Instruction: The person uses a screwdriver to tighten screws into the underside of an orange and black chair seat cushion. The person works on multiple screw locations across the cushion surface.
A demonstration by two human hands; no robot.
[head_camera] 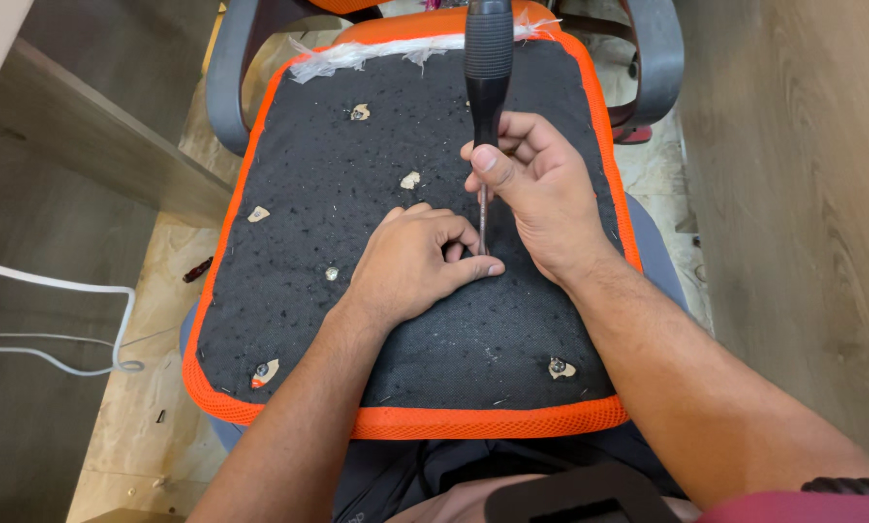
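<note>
I see the screwdriver [488,87] standing nearly upright, tip down on the black seat underside [357,165]. My right hand [541,194] grips its shaft; my left hand [415,261] pinches closed around the tip.

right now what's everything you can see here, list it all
chair seat: one, black underside with orange mesh edge, centre, lying across the person's lap
mounting holes: several, pale torn spots, scattered over the black fabric
bolts: two visible, silver, in the near corner holes
frayed fabric: one strip, white, along the far edge
screwdriver: one, black handle, upright at centre, tip down on the seat
armrests: two, grey, at the far left and right
cable: white, left, on the wooden floor
wooden panel: one, light brown, right
left hand: curled beside the screwdriver tip
right hand: grip closed around the screwdriver shaft
</note>
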